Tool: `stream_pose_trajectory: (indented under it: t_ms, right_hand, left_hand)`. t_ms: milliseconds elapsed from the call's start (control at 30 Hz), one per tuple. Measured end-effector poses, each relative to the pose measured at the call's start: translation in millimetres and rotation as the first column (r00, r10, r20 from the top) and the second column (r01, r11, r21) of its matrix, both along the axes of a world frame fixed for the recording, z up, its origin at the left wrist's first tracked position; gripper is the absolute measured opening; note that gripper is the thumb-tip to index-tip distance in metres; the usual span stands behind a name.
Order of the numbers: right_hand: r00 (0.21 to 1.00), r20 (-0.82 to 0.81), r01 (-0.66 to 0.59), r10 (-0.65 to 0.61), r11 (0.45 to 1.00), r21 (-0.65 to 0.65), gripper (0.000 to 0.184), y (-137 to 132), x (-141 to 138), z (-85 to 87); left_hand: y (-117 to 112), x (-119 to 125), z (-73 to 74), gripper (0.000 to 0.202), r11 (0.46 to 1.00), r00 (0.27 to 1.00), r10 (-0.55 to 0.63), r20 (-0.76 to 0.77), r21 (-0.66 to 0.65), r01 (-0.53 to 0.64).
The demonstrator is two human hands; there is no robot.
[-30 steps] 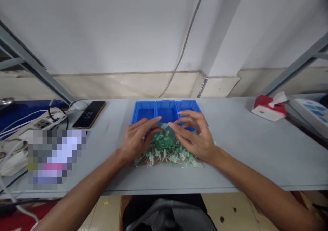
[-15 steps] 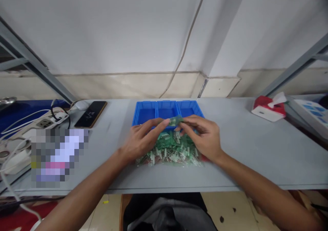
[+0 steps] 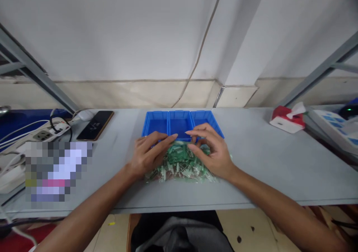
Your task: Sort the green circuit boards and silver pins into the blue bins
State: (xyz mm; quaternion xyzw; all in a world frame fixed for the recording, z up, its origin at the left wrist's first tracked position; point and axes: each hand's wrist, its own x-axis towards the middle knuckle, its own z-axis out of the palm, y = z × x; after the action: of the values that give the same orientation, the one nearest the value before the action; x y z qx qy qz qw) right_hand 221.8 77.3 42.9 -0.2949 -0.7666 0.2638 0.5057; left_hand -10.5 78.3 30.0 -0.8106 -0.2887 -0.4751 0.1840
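Observation:
A heap of small green circuit boards (image 3: 179,166) lies on the grey table (image 3: 265,162), right in front of a blue tray (image 3: 156,113) with three compartments. My left hand (image 3: 148,153) rests on the left side of the heap with its fingers stretched out flat. My right hand (image 3: 212,151) sits on the right side of the heap, fingers curved and apart, forefinger above thumb, and I see nothing between them. The fingertips of both hands nearly meet over the heap's far edge, at the tray's near wall.
A dark phone (image 3: 95,125) and a white power strip (image 3: 44,134) with cables lie at the left. A red and white tissue box (image 3: 285,119) and a white device (image 3: 332,127) stand at the right. Slanted metal frame bars rise on both sides.
Half a second ago my hands held one green board up between them over the tray's near edge. Now both hands are lower on the heap and no board shows in the fingers.

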Motion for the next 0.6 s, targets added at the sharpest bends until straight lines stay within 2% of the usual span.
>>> stream_pose_trajectory:
  t_ms: [100, 200, 300, 433, 600]
  right_hand:
    - [0.999, 0.054, 0.004, -0.008, 0.998, 0.066, 0.015, 2.9, -0.6, -0.6]
    - [0.997, 0.064, 0.034, -0.038, 0.997, 0.064, 0.009, 2.9, 2.3, -0.1]
    - [0.983, 0.003, 0.183, -0.183, 0.982, 0.055, 0.008, 7.8, 13.2, 3.4]
    - [0.904, -0.137, 0.412, -0.404, 0.911, 0.035, 0.010, 32.0, 39.4, 12.0]
    - [0.877, 0.011, 0.480, -0.480, 0.877, -0.019, 0.019, 63.7, 64.2, 11.1]
  left_hand:
    - [-1.9, 4.2, -1.5, 0.032, 0.999, 1.000, -0.021, -0.005, 0.039, 0.021]
    - [-2.1, 6.2, -2.1, 0.028, 1.000, 1.000, 0.004, -0.009, 0.030, -0.004]
    - [0.0, 4.9, -2.2, 0.032, 0.999, 0.999, 0.040, 0.017, -0.029, -0.040]
    - [4.4, 1.9, -3.0, 0.034, 0.994, 0.997, 0.065, 0.043, -0.096, -0.061]
    - [6.8, 1.8, -3.6, 0.034, 0.984, 0.990, 0.119, 0.080, -0.141, -0.107]
